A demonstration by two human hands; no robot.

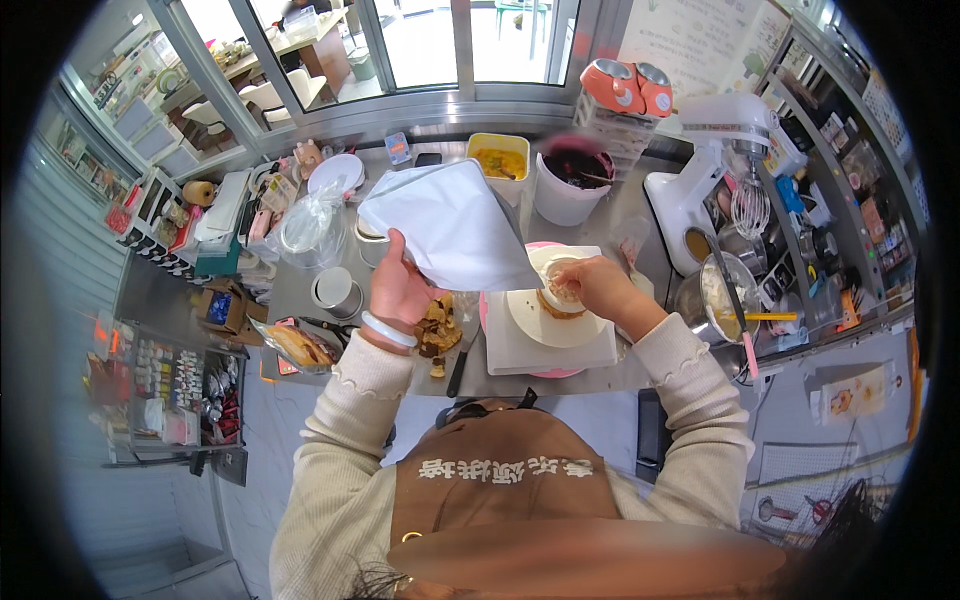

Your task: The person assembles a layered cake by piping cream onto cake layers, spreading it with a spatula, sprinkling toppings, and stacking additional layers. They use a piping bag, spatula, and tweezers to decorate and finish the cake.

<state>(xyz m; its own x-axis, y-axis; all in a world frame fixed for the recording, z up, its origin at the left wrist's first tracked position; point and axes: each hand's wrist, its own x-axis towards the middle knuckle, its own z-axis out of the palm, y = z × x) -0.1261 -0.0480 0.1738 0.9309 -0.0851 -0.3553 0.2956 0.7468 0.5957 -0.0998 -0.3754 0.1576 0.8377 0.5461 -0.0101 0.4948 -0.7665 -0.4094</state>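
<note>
Left hand (393,290) — palm turned up, thumb raised — holds a pale bag (440,220) out over the surface (630,368). Right hand (608,297) has its fingers drawn in narrowly on a clear collar (558,275) at a small cake (563,311), which sits on a round white disc (523,312) above a white board (510,356). Brown cake scraps (436,328) lie left of the board — a black-handled knife (457,374) lies between.

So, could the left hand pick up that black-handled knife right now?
Probably not without freeing itself first: the left hand looks occupied holding up the pale sheet. Otherwise the way seems free; the knife lies nearby with its handle uncovered.
</note>
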